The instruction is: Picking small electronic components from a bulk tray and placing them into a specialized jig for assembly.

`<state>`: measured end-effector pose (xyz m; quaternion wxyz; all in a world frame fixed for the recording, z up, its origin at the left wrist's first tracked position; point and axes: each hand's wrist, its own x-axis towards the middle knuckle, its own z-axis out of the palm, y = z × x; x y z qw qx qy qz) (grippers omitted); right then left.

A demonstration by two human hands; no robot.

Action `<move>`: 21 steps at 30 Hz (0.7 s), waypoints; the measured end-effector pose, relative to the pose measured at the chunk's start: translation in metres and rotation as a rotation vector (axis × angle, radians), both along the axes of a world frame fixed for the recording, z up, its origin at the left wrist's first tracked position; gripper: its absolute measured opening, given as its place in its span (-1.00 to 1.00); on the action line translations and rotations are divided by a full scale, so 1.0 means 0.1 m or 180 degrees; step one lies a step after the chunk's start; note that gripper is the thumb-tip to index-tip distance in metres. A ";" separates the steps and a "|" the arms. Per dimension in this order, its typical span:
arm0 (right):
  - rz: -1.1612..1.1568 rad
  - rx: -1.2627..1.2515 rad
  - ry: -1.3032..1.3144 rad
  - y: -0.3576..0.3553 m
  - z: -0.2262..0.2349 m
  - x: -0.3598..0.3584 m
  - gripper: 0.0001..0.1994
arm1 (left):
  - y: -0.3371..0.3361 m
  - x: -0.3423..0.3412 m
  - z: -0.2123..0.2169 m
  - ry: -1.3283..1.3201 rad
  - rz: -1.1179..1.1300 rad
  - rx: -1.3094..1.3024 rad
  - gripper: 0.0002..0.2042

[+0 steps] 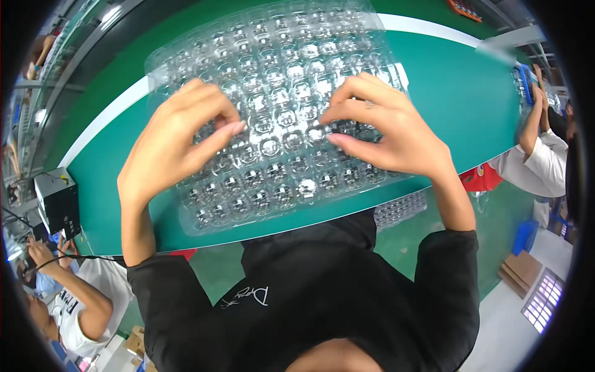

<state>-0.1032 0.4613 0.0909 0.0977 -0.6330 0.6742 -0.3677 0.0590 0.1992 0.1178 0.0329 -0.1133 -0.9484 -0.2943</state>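
A clear plastic blister tray point(270, 147) with rows of rounded pockets lies on the green workbench before me. Glare on the plastic keeps me from telling whether the pockets hold small parts. Over the tray's left side, my left hand point(180, 139) is curled, thumb and forefinger drawn together; anything between the tips is too small to make out. Above its right half hovers my right hand point(393, 127), with thumb and forefinger bent and a gap between them. No object shows in that gap.
The green workbench point(455, 93) has a white strip along its far edge. A dark box-shaped device point(57, 201) with a cable stands at the left end. Co-workers sit at both sides. Below the bench are another pocketed tray point(401, 209) and a red stool point(480, 178).
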 end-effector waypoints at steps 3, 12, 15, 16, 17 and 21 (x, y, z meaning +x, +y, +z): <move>0.0260 -0.0121 0.0152 -0.15 0.02 0.06 -0.73 | 0.05 0.17 0.09 -0.0233 -0.0042 0.0067 -0.89; 0.0536 0.0066 -0.0115 -0.18 0.06 0.25 -0.79 | 0.32 0.45 -0.07 -0.0281 0.0196 -0.0139 -0.78; 0.0616 0.0262 0.0202 -0.24 0.01 0.44 -0.73 | 0.43 0.43 0.00 -0.0366 0.0227 -0.0351 -0.78; 0.0582 0.0278 0.0221 -0.27 -0.03 0.48 -0.73 | 0.45 0.41 0.01 -0.0380 0.0214 -0.0487 -0.80; 0.0507 0.0301 0.0319 -0.29 -0.06 0.53 -0.73 | 0.47 0.41 0.01 -0.0353 0.0191 -0.0478 -0.80; 0.0301 0.0451 0.0504 -0.35 -0.06 0.60 -0.77 | 0.54 0.37 -0.04 -0.0230 0.0306 -0.0619 -0.86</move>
